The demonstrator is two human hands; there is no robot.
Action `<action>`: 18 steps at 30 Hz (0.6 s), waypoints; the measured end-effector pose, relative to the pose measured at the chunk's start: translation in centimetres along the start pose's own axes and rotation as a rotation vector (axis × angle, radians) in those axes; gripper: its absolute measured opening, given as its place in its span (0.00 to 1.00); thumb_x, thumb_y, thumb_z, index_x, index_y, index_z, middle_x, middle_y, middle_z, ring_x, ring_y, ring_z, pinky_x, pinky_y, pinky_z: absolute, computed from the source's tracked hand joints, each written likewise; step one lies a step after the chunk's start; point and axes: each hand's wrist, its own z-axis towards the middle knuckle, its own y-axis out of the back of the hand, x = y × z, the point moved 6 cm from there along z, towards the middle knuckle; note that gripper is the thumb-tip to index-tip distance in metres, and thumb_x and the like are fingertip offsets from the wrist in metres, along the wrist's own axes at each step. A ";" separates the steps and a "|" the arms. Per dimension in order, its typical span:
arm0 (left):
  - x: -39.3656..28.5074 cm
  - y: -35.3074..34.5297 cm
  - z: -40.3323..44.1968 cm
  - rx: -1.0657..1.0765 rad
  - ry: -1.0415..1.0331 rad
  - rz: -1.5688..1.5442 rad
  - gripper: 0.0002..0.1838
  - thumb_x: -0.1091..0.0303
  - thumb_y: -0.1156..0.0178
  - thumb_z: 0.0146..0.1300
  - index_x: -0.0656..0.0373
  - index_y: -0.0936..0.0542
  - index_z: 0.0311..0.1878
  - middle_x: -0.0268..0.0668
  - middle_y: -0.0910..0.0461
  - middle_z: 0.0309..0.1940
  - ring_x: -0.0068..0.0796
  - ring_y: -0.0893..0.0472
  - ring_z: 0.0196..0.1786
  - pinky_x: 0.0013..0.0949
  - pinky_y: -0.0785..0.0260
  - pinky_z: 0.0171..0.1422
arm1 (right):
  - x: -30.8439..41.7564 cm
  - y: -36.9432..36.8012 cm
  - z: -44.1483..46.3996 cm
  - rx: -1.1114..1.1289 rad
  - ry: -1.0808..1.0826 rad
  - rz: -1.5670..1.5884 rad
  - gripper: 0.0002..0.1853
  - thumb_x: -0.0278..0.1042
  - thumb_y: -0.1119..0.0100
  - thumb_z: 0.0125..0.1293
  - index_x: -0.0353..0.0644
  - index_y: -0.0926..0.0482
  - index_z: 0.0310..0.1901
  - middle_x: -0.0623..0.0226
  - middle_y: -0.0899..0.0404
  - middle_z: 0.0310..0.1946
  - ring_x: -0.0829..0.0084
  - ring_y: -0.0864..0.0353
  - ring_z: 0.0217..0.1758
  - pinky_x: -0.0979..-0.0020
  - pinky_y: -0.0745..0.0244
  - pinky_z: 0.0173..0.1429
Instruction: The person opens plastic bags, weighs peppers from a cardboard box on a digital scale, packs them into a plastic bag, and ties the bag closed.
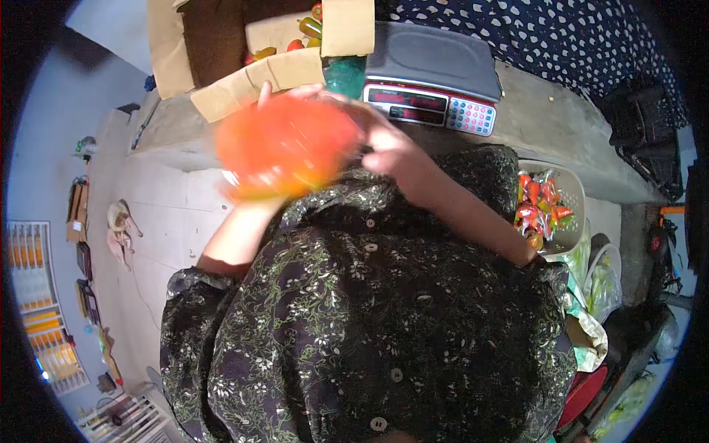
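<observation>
A blurred bundle of red and orange peppers (288,144), seemingly in a clear plastic bag, hangs in front of my chest. My left hand (267,94) is wrapped round it from beneath and behind; only some fingertips show past its top edge. At its right end my right hand (388,148) is closed, gripping the gathered end of the bag. Just behind the bundle stands an open cardboard box (258,80) with loose red and green peppers (311,28) inside. A digital scale (432,63) with a keypad lies beyond my right hand.
Right of me, a pale plastic basket (572,188) holds several bagged peppers (538,207). Green plastic (344,76) sits between box and scale on the concrete ledge (550,111). A dog (120,229) lies on the tiled floor at left. Dark spotted fabric (546,33) hangs behind the scale.
</observation>
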 end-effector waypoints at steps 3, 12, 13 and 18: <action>0.7 0.4 1.7 0.168 -0.283 0.183 0.10 0.69 0.36 0.46 0.49 0.21 0.35 0.28 0.22 0.33 0.29 0.24 0.47 0.41 0.42 0.61 | -0.4 1.2 -0.2 0.000 0.069 -0.198 0.24 0.38 0.49 0.60 0.39 0.29 0.58 0.58 0.36 0.63 0.60 0.45 0.69 0.60 0.51 0.70; 4.2 -6.6 -1.9 0.844 0.980 -0.647 0.12 0.64 0.52 0.69 0.60 0.28 0.32 0.37 0.26 0.24 0.33 0.22 0.29 0.37 0.28 0.33 | -3.5 -0.7 -0.8 0.063 0.048 -1.104 0.21 0.40 0.37 0.44 0.35 0.24 0.40 0.64 0.29 0.38 0.66 0.30 0.43 0.64 0.39 0.43; 4.3 -6.5 -2.0 0.638 1.129 -0.863 0.11 0.64 0.53 0.70 0.60 0.28 0.34 0.36 0.26 0.26 0.30 0.24 0.30 0.35 0.28 0.34 | -3.7 -0.7 -0.7 0.001 0.073 -1.065 0.23 0.40 0.37 0.43 0.35 0.24 0.41 0.64 0.29 0.38 0.66 0.30 0.42 0.64 0.39 0.43; 2.0 -3.8 -1.8 -0.168 1.051 -1.090 0.09 0.67 0.56 0.72 0.61 0.30 0.37 0.34 0.28 0.33 0.22 0.28 0.35 0.28 0.28 0.43 | -2.6 -0.3 1.0 -0.235 0.051 -0.686 0.40 0.36 0.37 0.44 0.30 0.38 0.61 0.52 0.34 0.56 0.56 0.34 0.58 0.60 0.40 0.62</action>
